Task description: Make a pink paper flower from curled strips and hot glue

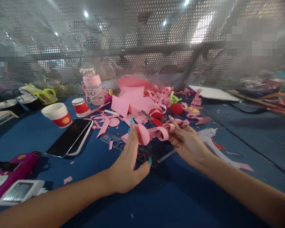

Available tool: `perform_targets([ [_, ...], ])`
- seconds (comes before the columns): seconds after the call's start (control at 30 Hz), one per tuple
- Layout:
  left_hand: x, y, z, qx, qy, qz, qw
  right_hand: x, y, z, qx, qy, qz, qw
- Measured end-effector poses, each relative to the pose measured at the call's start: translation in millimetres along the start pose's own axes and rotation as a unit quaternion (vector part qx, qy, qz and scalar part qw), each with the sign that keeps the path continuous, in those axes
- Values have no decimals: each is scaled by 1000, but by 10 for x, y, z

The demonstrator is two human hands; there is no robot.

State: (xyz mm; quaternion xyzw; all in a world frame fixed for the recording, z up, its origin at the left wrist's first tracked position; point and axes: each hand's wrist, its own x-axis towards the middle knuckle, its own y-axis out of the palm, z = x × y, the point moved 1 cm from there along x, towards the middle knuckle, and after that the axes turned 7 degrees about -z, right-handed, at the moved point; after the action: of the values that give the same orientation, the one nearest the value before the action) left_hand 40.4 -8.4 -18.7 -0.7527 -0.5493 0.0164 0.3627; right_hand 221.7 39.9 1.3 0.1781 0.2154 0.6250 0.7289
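Note:
My right hand (190, 144) is closed in a pinch on a pink paper strip (162, 134), which curls into loops. A rounded pink paper piece (143, 135) hangs at the strip's left end, right beside the fingers of my left hand (127, 171). Those fingers are stretched out with the thumb apart; whether they touch the paper I cannot tell. Below the hands a clear ruler (144, 155) lies on the blue table (142, 202), partly hidden by my left hand. Scissors with red handles (156, 122) lie just behind the strip.
Pink paper sheets (135, 98) and cut scraps pile up behind. To the left are a phone (70, 137), paper cups (58, 114), a clear bottle (93, 87) and a magenta device (16, 171). A white glue gun (213, 147) lies on the right. A perforated metal screen (137, 57) stands behind.

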Motion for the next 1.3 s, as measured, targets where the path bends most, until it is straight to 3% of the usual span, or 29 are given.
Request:
perform_targets([
  [0.23,6,36,-15,39,5,26,999,-5,-14,-46,1,7,7,1000],
  [0.47,-1,32,-15,-7,21,43,999,-41,13,-43,1,29,-21,999],
  [0.63,-2,17,19,-122,0,-22,992,-36,25,-26,-9,31,-12,999],
  [0.8,23,-32,83,-276,-74,-90,954,19,14,1,22,54,-41,997],
  [1.3,65,-45,70,-233,-44,-116,964,-97,64,-82,-51,138,48,988],
])
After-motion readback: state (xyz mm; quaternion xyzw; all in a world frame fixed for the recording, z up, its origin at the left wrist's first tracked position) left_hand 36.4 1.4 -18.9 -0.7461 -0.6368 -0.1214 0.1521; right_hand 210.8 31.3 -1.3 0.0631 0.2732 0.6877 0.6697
